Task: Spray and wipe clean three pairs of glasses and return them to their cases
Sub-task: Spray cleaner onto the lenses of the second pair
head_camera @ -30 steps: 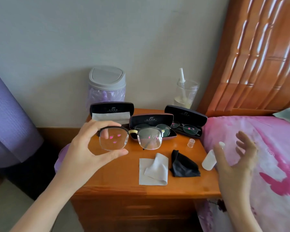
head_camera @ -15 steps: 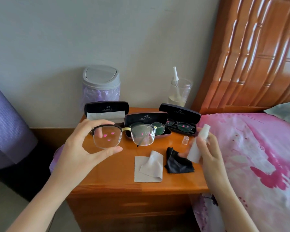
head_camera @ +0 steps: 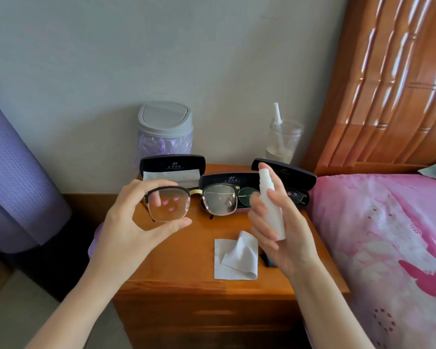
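Head view: case (head_camera: 173, 165) lid lettering too small to read. Left hand (head_camera: 126, 230) pinches glasses (head_camera: 190, 203) by one lens, thumb below, fingers above; right hand (head_camera: 285, 230) wraps sprayer (head_camera: 271, 202) beside the other lens.

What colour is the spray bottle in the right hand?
White; the spray bottle, held by the right hand, shows best in the head view.

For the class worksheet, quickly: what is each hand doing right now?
Left hand: closed on the glasses, pinching one lens rim.
Right hand: closed around the spray bottle, held upright beside the glasses.
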A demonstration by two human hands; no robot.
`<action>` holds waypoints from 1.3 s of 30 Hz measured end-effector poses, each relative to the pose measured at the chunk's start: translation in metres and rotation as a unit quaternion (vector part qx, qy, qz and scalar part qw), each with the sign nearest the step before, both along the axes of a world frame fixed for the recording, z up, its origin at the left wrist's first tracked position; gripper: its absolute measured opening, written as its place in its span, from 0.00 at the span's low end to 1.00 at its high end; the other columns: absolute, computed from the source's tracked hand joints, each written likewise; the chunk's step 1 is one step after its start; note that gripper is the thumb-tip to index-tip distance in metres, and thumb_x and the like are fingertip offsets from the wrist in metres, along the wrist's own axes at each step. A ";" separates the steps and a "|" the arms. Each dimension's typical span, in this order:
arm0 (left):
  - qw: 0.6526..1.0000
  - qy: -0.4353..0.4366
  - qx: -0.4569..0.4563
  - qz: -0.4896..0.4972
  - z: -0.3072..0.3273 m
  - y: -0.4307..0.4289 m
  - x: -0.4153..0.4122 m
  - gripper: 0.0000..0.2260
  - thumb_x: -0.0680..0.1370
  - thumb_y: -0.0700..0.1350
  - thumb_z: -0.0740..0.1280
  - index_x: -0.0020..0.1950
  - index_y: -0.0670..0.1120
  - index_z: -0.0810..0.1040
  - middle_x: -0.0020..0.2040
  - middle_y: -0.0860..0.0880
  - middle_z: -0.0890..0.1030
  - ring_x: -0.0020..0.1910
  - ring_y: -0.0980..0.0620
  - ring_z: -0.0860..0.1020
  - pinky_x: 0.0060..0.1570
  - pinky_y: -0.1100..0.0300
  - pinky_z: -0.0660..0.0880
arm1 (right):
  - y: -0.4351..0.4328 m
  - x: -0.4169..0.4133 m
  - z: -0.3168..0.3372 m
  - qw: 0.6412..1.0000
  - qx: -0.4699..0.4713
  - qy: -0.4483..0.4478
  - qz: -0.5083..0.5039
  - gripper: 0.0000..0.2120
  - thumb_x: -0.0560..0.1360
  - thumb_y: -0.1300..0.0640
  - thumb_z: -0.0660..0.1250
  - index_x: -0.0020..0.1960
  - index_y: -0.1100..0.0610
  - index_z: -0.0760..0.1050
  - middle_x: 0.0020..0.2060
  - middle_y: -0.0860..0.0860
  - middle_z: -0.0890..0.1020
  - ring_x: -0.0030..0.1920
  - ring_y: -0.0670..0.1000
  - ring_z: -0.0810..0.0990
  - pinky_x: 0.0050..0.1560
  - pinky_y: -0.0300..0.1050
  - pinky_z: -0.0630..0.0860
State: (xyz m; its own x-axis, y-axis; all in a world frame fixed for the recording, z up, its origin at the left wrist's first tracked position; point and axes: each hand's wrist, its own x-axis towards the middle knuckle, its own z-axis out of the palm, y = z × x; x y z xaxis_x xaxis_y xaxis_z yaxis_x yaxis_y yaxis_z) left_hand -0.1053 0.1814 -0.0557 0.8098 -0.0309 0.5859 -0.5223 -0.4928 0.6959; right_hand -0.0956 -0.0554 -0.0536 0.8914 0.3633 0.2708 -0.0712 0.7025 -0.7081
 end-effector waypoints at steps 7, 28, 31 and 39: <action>1.000 -0.021 0.018 0.002 0.001 -0.005 -0.002 0.26 0.63 0.62 0.71 0.58 0.54 0.76 0.41 0.61 0.71 0.49 0.53 0.74 0.53 0.72 0.70 | 0.002 -0.016 0.000 0.988 -0.124 -0.033 -0.086 0.21 0.76 0.57 0.60 0.67 0.43 0.70 0.31 0.54 0.71 0.19 0.45 0.63 0.18 0.37 0.56; 0.998 -0.031 0.039 0.029 0.004 -0.006 -0.009 0.27 0.64 0.63 0.69 0.59 0.51 0.77 0.42 0.62 0.71 0.49 0.55 0.74 0.53 0.79 0.65 | 0.027 -0.045 -0.007 0.717 -0.506 -0.252 -0.408 0.18 0.77 0.50 0.59 0.62 0.32 0.62 0.38 0.54 0.76 0.21 0.44 0.63 0.23 0.31 0.58; 0.998 -0.035 0.044 0.030 0.004 -0.006 -0.008 0.27 0.64 0.62 0.70 0.59 0.50 0.77 0.42 0.60 0.72 0.48 0.55 0.74 0.52 0.79 0.65 | 0.031 -0.047 -0.008 0.713 -0.512 -0.271 -0.395 0.19 0.78 0.55 0.61 0.64 0.38 0.63 0.35 0.39 0.78 0.21 0.44 0.63 0.25 0.27 0.59; 0.996 -0.053 0.059 0.032 0.003 -0.011 -0.011 0.26 0.66 0.61 0.70 0.59 0.49 0.77 0.44 0.62 0.71 0.45 0.55 0.74 0.52 0.76 0.66 | 0.044 -0.054 -0.005 0.719 -0.518 -0.289 -0.363 0.22 0.77 0.63 0.62 0.65 0.43 0.64 0.28 0.32 0.73 0.23 0.38 0.70 0.27 0.23 0.60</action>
